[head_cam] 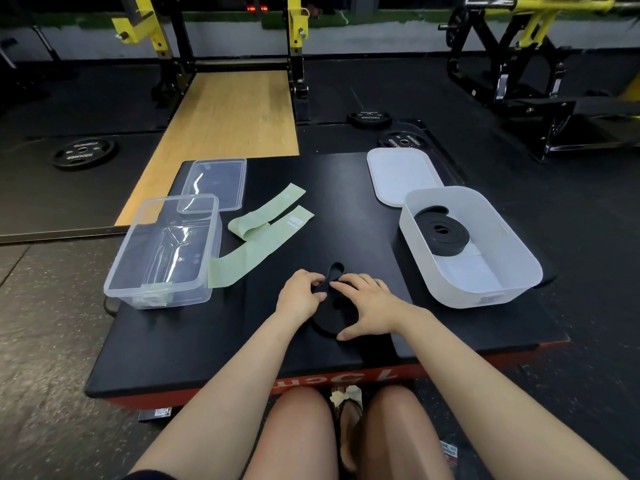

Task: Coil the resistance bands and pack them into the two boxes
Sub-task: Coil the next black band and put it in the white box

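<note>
A flat black rubber resistance band [334, 318], partly coiled, is gripped by both hands on the black padded top of a red-sided plyo box [242, 341], near that box's front edge. The left hand [300, 294] is curled over the band's left side, its fingertips pinching a fold. The right hand [367, 303] is laid across the band's right side, fingers bent onto it and thumb stretched along the lower edge. A loop of the band is seen poking up just beyond the fingers.

Toward the plyo box's left edge a clear rectangular plastic box [162, 251] is placed, with its clear lid [214, 183] leaned on its far rim. Two pale green fabric resistance bands [263, 230] are laid flat and uncoiled between that box and the middle of the top; one end is touching the clear box's wall. Toward the right edge a frosted white plastic tub [471, 268] is set, with a coiled black resistance band [441, 233] inside it, and its white lid [401, 174] is laid just beyond
</note>
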Available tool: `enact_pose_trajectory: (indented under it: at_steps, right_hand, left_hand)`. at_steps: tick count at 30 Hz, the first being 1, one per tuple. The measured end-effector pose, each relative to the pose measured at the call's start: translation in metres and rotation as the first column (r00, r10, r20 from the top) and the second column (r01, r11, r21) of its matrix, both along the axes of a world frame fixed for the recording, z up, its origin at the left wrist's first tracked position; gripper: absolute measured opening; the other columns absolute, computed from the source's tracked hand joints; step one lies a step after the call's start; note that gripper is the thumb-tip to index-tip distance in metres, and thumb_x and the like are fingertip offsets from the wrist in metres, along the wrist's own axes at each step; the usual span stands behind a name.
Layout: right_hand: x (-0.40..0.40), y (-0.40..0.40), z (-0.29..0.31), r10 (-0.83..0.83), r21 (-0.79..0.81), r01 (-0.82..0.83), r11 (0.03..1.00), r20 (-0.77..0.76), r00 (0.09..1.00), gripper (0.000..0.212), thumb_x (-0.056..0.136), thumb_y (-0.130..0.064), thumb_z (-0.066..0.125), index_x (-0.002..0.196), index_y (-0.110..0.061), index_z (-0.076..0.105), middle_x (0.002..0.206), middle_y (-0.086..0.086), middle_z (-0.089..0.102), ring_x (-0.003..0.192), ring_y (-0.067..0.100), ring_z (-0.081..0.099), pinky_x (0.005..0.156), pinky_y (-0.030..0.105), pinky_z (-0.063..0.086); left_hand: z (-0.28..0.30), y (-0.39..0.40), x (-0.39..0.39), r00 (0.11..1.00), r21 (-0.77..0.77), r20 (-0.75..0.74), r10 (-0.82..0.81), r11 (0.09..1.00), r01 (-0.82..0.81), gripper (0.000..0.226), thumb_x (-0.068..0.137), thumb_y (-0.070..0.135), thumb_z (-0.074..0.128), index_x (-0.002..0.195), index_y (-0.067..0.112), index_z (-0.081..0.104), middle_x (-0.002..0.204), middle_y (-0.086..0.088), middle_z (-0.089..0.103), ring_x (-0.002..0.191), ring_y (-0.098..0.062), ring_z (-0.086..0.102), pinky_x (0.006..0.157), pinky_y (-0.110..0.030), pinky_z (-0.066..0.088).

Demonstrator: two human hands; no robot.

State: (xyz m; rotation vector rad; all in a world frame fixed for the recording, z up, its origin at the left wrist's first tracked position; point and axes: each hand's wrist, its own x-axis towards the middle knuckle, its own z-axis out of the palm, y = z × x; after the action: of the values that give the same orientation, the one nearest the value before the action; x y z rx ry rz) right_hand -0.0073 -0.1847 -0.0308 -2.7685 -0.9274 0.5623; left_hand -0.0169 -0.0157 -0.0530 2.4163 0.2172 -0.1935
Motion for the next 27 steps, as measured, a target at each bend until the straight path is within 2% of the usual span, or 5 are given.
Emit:
enact_pose_trajectory:
  at_steps: [4, 8, 13, 18, 27]
  right_hand:
    - [-0.017, 0.002, -0.008, -0.164, 0.042, 0.162, 0.986, 0.057, 0.985, 0.108, 0.070, -0.069, 0.064, 0.151, -0.019, 0.012, 0.154, 0.001, 0.016, 0.142, 0.021, 0.011, 0.116, 0.039, 0.012]
    - [-0.041, 0.013, -0.021, -0.397, 0.114, 0.381, 0.918, 0.214, 0.893, 0.109, 0.066, -0.080, 0.056, 0.146, -0.015, 0.021, 0.146, 0.005, 0.027, 0.135, 0.024, 0.024, 0.110, 0.038, 0.022]
    - [-0.052, 0.034, -0.035, -0.503, 0.180, 0.470, 0.864, 0.306, 0.808, 0.109, 0.061, -0.080, 0.059, 0.140, -0.008, 0.039, 0.136, 0.017, 0.045, 0.123, 0.034, 0.044, 0.099, 0.044, 0.038]
    - [-0.042, 0.026, -0.032, -0.425, 0.180, 0.392, 0.902, 0.205, 0.882, 0.097, 0.074, -0.068, 0.058, 0.146, -0.014, 0.022, 0.147, 0.011, 0.025, 0.134, 0.028, 0.023, 0.110, 0.038, 0.023]
    - [-0.019, -0.002, -0.017, -0.180, 0.145, 0.168, 0.975, 0.075, 0.981, 0.099, 0.072, -0.061, 0.066, 0.148, -0.017, 0.021, 0.151, 0.004, 0.018, 0.140, 0.022, 0.014, 0.115, 0.036, 0.019]
  left_hand:
    - [-0.001, 0.001, 0.000, 1.000, -0.022, 0.007, 0.014, 1.000, -0.014, 0.039, 0.088, 0.016, 0.064, 0.126, 0.019, 0.058, 0.119, 0.000, 0.056, 0.106, -0.019, 0.056, 0.093, -0.030, 0.044]
    - [-0.003, -0.001, 0.001, 1.000, -0.025, 0.018, 0.025, 0.999, -0.025, 0.038, 0.087, 0.015, 0.064, 0.125, 0.019, 0.059, 0.118, 0.000, 0.057, 0.108, -0.019, 0.055, 0.093, -0.029, 0.044]
    - [-0.003, 0.000, 0.001, 1.000, -0.027, 0.015, 0.027, 0.999, -0.026, 0.038, 0.088, 0.015, 0.063, 0.126, 0.019, 0.058, 0.119, 0.000, 0.056, 0.108, -0.019, 0.055, 0.092, -0.028, 0.043]
    - [-0.003, 0.002, 0.001, 0.998, 0.016, -0.032, -0.047, 0.999, 0.047, 0.043, 0.089, 0.019, 0.061, 0.131, 0.025, 0.052, 0.123, 0.001, 0.051, 0.107, -0.021, 0.056, 0.091, -0.031, 0.044]
    - [0.004, 0.005, 0.006, 0.975, -0.048, -0.147, -0.169, 0.985, 0.164, 0.060, 0.086, 0.014, 0.064, 0.140, 0.024, 0.040, 0.129, -0.004, 0.040, 0.117, -0.020, 0.049, 0.101, -0.029, 0.039]
